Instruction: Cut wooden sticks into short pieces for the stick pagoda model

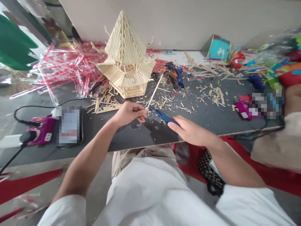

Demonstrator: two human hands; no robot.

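Note:
My left hand [133,112] pinches the lower end of a thin wooden stick [155,90], which slants up and to the right. In my right hand [188,128] is a blue-handled cutting tool [166,116], its exact kind unclear, held closed in the fist. The tool's dark tip reaches the stick just by my left fingertips. Behind my hands stands a pagoda-like model [128,50] built of wooden sticks, with a pointed roof and a flared lower roof. Cut stick pieces [103,106] lie around its base.
A blue glue gun [178,77] lies right of the model. Red-and-clear plastic wrappers [75,69] pile up at left. A phone [70,126] and a purple power strip [42,130] with cords sit at the left front. At far right is another person's arm [293,99].

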